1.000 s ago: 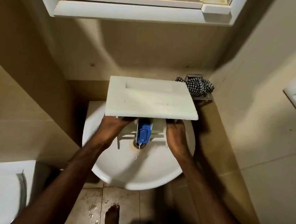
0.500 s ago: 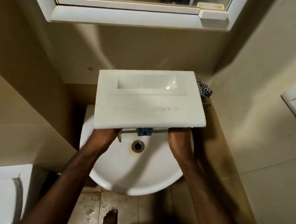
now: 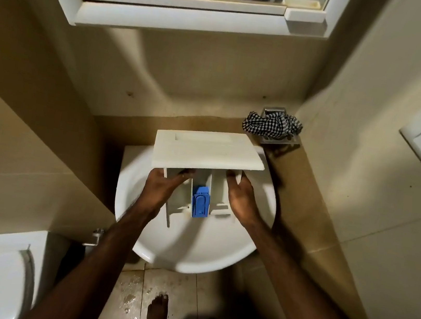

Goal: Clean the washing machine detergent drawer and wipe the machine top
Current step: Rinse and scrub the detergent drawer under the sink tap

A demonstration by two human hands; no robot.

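We hold the detergent drawer [image 3: 209, 153] over the basin [image 3: 195, 250], left hand [image 3: 161, 187] and right hand [image 3: 241, 199] each gripping a side wall. Wet plastic could slip and drop into the bowl. It looks white, its blue siphon cap [image 3: 199, 205] in place, front panel toward the basin's back edge.

Both forearms are bare, no sleeves showing. The left hand [image 3: 159, 189] wears a ring on one finger; the right hand [image 3: 242, 200] is bare. A bare foot [image 3: 157, 312] shows below.
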